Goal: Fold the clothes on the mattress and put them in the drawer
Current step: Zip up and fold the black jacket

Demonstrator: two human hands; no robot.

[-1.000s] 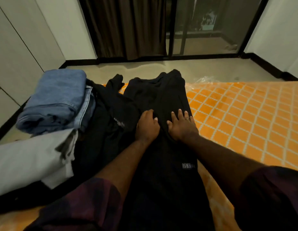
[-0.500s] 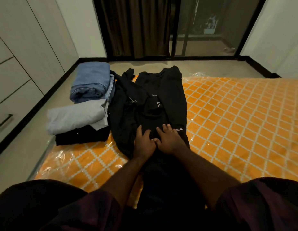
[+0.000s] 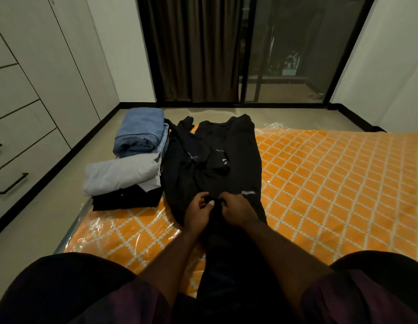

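Both the left hand (image 3: 198,215) and right hand (image 3: 239,210) had fingers (image 3: 201,199) curled, pinching a bunched fold of the black garment (image 3: 236,155), which stretched beyond them across the mattress (image 3: 332,183).

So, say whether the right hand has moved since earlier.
Yes. The right hand drew back toward the camera, from beyond the white print on the black garment to nearer than it.

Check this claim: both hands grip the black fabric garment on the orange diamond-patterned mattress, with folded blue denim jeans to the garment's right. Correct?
Not quite: the head view shows the folded blue denim jeans lying left of the black fabric garment, not right.
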